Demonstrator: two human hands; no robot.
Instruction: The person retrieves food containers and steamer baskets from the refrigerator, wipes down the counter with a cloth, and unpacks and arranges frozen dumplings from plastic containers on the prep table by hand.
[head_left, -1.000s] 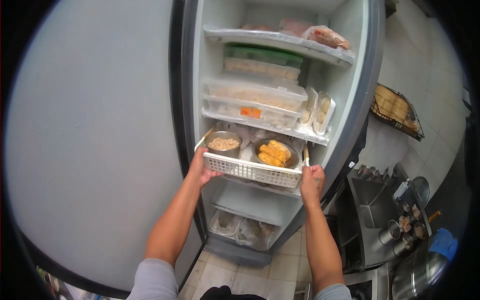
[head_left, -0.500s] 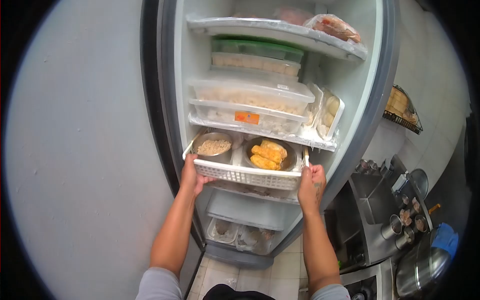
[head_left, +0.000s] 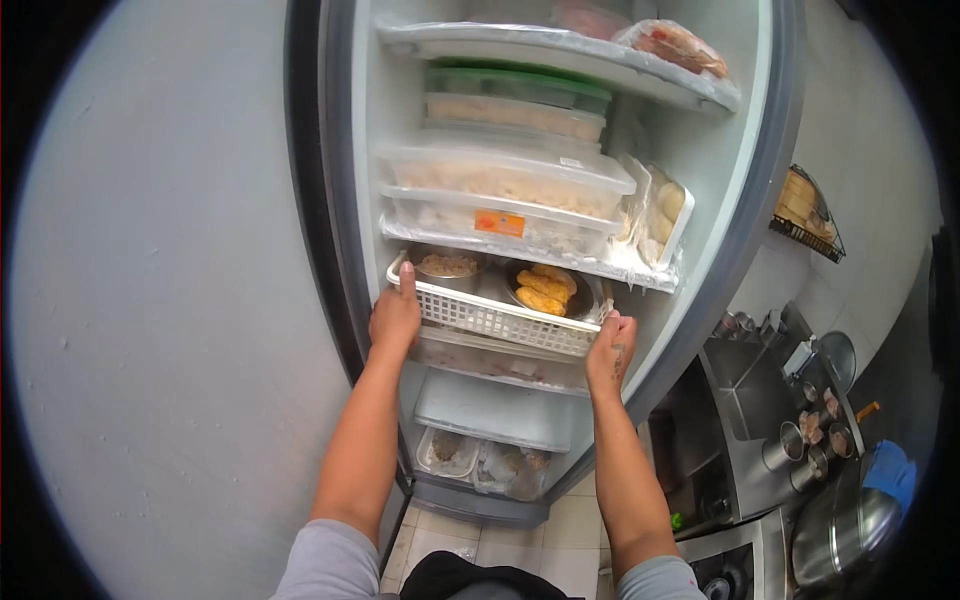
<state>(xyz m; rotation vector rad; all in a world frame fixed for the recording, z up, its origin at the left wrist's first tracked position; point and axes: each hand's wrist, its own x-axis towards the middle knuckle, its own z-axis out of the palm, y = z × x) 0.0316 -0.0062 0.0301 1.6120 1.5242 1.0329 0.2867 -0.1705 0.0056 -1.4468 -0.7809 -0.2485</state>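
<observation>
A white plastic basket (head_left: 490, 319) with a lattice front sits partly inside the freezer, its front edge sloping down to the right. My left hand (head_left: 396, 315) grips its left front corner, thumb up over the rim. At the right front corner, my right hand (head_left: 611, 350) is closed on the basket. Inside stand a metal bowl (head_left: 450, 282) of pale crumbly food and a dark metal bowl (head_left: 580, 300) with yellow-orange food pieces (head_left: 544, 290). The bowls' backs are hidden under the shelf above.
Stacked clear plastic containers (head_left: 505, 200) fill the frosted shelf (head_left: 540, 255) just above. A lower shelf (head_left: 490, 410) and bagged food (head_left: 510, 468) lie below. The grey freezer door or panel (head_left: 170, 300) is at left; a steel counter (head_left: 740, 400) with pots stands right.
The basket has moved deeper into the freezer and now tilts down to the right. My left hand has risen, its thumb now over the rim.
</observation>
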